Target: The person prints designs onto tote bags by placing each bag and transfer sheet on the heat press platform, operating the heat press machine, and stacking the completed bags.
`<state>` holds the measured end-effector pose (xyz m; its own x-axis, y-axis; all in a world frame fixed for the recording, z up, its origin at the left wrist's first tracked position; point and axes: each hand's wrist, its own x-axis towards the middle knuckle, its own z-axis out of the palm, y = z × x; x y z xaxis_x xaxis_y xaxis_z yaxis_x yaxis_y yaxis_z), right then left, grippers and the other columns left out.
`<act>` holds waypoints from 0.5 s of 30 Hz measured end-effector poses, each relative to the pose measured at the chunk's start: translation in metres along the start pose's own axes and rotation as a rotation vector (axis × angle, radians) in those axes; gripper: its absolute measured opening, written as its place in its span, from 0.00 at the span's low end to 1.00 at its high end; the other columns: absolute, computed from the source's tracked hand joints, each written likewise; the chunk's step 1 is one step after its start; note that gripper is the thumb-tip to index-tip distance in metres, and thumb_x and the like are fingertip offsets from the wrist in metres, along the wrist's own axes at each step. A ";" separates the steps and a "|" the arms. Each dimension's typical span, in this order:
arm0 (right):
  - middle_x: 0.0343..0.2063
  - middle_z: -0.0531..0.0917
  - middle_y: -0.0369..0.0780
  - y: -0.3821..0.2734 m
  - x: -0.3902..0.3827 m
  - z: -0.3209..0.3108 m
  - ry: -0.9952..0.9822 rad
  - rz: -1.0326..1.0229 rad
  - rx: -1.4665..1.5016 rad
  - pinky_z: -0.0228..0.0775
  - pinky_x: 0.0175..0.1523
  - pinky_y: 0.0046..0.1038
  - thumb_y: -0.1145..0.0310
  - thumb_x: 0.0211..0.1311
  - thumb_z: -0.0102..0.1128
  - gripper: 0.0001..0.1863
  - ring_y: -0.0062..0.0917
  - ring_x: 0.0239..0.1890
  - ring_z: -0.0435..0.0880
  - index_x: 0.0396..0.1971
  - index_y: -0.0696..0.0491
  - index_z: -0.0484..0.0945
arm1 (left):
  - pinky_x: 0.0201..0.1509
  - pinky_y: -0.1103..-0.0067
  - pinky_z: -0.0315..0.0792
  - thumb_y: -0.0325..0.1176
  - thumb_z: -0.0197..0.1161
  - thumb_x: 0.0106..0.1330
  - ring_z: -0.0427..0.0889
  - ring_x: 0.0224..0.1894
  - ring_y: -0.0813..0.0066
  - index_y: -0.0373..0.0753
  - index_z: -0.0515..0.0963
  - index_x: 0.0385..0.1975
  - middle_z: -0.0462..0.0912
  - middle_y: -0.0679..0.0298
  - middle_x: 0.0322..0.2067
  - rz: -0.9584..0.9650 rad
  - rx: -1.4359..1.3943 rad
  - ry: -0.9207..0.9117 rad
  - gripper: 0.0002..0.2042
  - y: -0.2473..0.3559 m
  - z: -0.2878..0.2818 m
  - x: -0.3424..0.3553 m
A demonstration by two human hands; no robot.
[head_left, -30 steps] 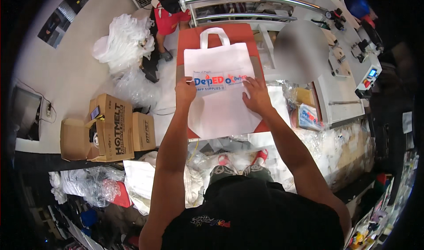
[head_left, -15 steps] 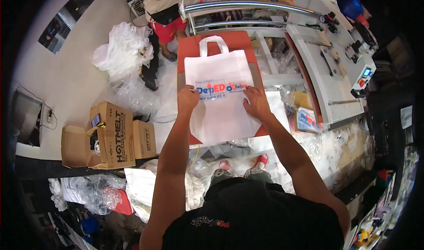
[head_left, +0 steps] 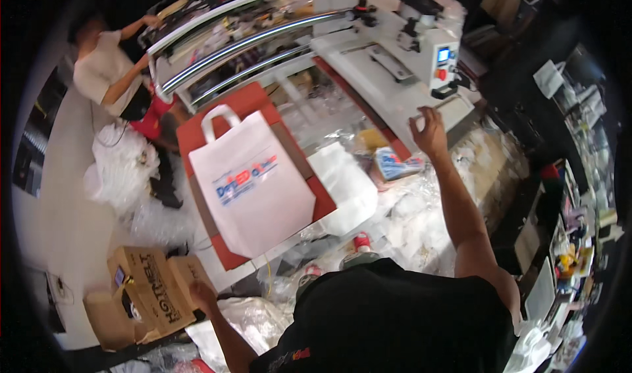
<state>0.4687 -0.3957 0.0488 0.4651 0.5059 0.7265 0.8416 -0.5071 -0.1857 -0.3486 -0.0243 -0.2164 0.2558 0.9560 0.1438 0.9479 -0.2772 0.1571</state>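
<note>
A white fabric tote bag [head_left: 253, 182] with blue and orange print lies flat on the red pad [head_left: 197, 131] of a heat press. Its handle loop [head_left: 220, 117] points toward the far end, and neither hand touches it. My right hand [head_left: 429, 133] is raised at the right with bent fingers apart and nothing visible in them. The press's control box [head_left: 442, 63] is just beyond that hand. Low at the left, my left hand [head_left: 202, 295] is beside the cardboard boxes [head_left: 187, 277]; it is blurred and its fingers do not show clearly.
The press's upper plate [head_left: 368, 63] stands to the right of the pad. Chrome rails [head_left: 257, 47] cross behind it. A folded printed bundle [head_left: 397, 163] and a white bag [head_left: 345, 185] lie right of the pad. Another person [head_left: 108, 77] works at the far left. Clear plastic wrap covers the floor.
Both hands have left the bag: the right one moved right toward the control box, the left one back toward the boxes. The view has turned right. The bag remains on the pad.
</note>
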 end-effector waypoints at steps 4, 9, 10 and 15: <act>0.52 0.76 0.50 0.117 0.018 -0.086 0.077 0.023 -0.535 0.67 0.58 0.48 0.58 0.54 0.69 0.28 0.50 0.56 0.72 0.50 0.58 0.72 | 0.38 0.63 0.76 0.34 0.56 0.66 0.82 0.33 0.48 0.31 0.78 0.30 0.82 0.46 0.30 -0.241 -0.246 0.107 0.12 0.086 0.006 -0.068; 0.46 0.80 0.47 0.140 0.050 -0.055 -0.293 -0.006 -0.477 0.60 0.60 0.54 0.56 0.51 0.66 0.23 0.44 0.55 0.75 0.44 0.54 0.77 | 0.36 0.65 0.77 0.37 0.55 0.58 0.81 0.29 0.57 0.41 0.81 0.22 0.80 0.55 0.23 0.252 0.341 -0.291 0.10 0.066 0.033 -0.190; 0.40 0.81 0.46 0.144 0.056 -0.047 -0.355 0.063 -0.452 0.62 0.57 0.54 0.59 0.49 0.65 0.18 0.44 0.50 0.77 0.38 0.53 0.78 | 0.38 0.63 0.78 0.38 0.54 0.59 0.82 0.30 0.54 0.40 0.81 0.21 0.81 0.53 0.23 0.225 0.204 -0.382 0.12 0.076 0.033 -0.211; 0.24 0.83 0.44 0.167 0.046 -0.047 -0.189 -0.122 -0.403 0.69 0.41 0.50 0.66 0.42 0.62 0.07 0.45 0.32 0.81 0.23 0.52 0.78 | 0.43 0.60 0.76 0.47 0.51 0.60 0.83 0.35 0.50 0.35 0.81 0.22 0.84 0.49 0.28 -0.255 -0.069 -0.838 0.20 0.163 0.032 -0.262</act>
<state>0.6176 -0.4897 0.0821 0.4429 0.6782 0.5865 0.7371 -0.6478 0.1925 -0.2546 -0.3166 -0.2601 0.1187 0.7376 -0.6647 0.9885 -0.0244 0.1494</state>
